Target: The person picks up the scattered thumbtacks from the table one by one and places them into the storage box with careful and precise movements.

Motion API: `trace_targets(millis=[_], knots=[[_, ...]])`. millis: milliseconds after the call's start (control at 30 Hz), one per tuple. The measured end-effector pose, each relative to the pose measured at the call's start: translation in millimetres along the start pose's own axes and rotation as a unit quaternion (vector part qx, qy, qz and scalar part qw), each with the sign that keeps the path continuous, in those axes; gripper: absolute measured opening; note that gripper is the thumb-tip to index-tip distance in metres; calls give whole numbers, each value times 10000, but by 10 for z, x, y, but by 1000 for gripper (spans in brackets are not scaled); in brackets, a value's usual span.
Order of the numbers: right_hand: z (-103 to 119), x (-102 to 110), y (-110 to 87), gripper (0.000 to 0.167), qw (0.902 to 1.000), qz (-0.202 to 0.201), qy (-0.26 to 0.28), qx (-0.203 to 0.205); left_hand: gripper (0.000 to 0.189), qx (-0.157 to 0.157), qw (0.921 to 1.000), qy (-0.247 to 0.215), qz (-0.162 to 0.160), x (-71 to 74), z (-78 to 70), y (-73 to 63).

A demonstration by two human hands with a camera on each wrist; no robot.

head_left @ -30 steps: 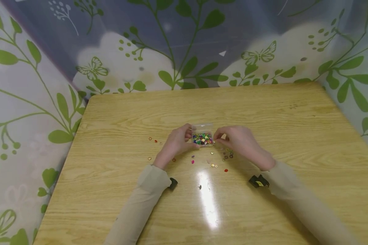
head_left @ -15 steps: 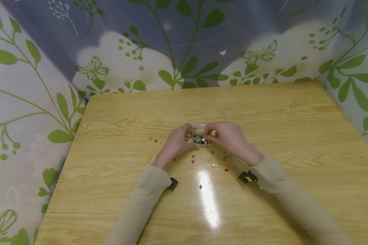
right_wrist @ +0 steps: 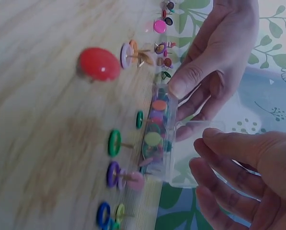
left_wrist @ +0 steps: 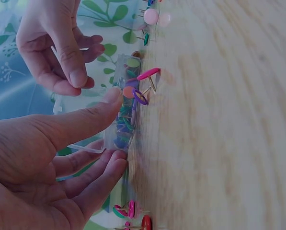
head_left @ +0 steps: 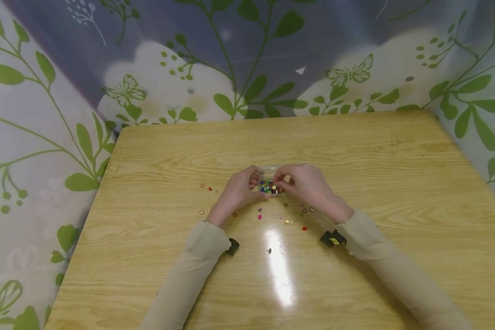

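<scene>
A small clear plastic box (head_left: 271, 195) with a raised lid stands on the table, holding several coloured thumbtacks (head_left: 268, 188). My left hand (head_left: 240, 190) steadies it, thumb along the front and fingers round the left side. Above the box's right part hovers my right hand (head_left: 309, 185), thumb and index finger close together. No tack shows between those fingertips in either wrist view. In the left wrist view, a pink thumbtack (left_wrist: 148, 74) and a purple thumbtack (left_wrist: 140, 97) lie just in front of the box.
Loose thumbtacks lie scattered about the wooden table (head_left: 169, 156), among them a red one (head_left: 304, 228), gold ones (head_left: 286, 222) and a dark one (head_left: 269, 251) near the front. A patterned cloth wall (head_left: 161, 59) borders the table's back and sides.
My right hand has moved left from beside the box to over its open top, then stayed there. The left hand and the box have kept their place.
</scene>
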State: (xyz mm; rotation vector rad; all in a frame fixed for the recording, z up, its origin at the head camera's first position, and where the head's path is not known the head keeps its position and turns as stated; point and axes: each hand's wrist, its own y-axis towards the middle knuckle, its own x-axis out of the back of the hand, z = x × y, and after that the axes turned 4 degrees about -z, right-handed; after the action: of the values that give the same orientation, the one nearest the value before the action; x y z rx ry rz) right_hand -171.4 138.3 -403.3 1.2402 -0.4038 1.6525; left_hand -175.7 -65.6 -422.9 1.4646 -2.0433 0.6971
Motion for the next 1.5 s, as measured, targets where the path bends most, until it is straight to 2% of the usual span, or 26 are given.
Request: trace_targets(millis=[167,300,467,700,967,1167,1300,1500], knots=[[-67,95,-67,7,9993,142,92,-331,61,-57,10000,-25,3,1,-2,4],[-145,190,-137,8,9985,163,-54,-521,61,-20,10000,-84,3,-2,-2,8],[-242,254,-232,6,9985,189,-352,-383,61,50,9999,-85,21,-4,-8,6],[-329,304,-438,4,9985,355,-378,-172,61,63,9999,-112,23,-11,-3,2],[-339,365,-662,12,9959,808,-383,-102,60,63,9999,-103,-12,-7,-2,-2],[-348,343,-724,11,9947,919,-448,-79,61,90,9999,-58,-15,-1,-2,-1],[-358,307,-739,9,9952,850,-490,15,61,110,9999,-50,4,-3,-6,0],[-364,320,-738,9,9960,746,-496,-60,61,130,9999,-56,-6,-2,-9,-4]])
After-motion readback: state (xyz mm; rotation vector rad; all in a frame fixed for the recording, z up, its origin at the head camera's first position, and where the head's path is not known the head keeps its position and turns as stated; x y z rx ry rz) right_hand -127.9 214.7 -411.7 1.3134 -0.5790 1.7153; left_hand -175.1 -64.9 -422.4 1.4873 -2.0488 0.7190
